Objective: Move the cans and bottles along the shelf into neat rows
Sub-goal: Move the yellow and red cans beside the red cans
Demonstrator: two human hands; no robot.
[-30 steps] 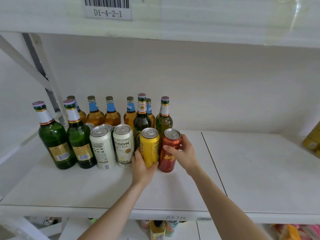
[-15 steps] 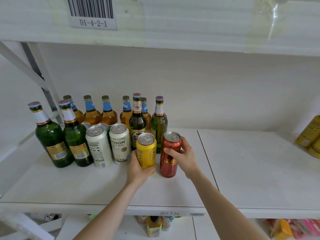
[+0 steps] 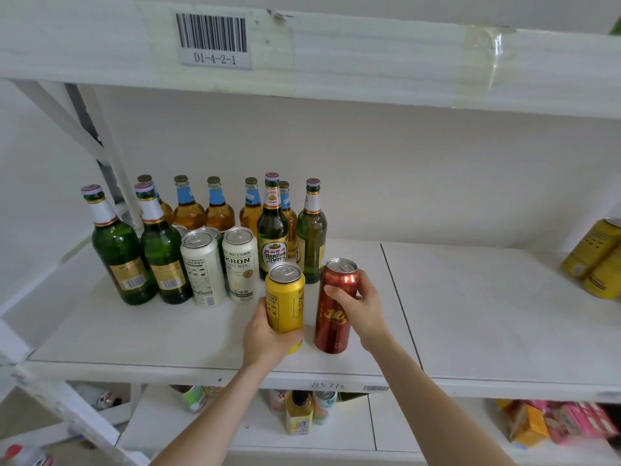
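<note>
My left hand grips a yellow can low on its side, near the front of the white shelf. Just right of it stands a red can, and my right hand grips its upper half. Two white cans stand to the left, with two big green bottles beyond them. Behind the yellow can stand two more green bottles. A row of amber bottles with blue neck labels lines the back.
Yellow cans lie at the far right of the shelf. The upper shelf's edge with a barcode label hangs overhead. A slanted white brace stands at the back left. Packets and bottles fill the shelf below.
Both cans have come toward the shelf's front edge, away from the bottles, with a small gap now between them. The camera has tilted and shifted.
</note>
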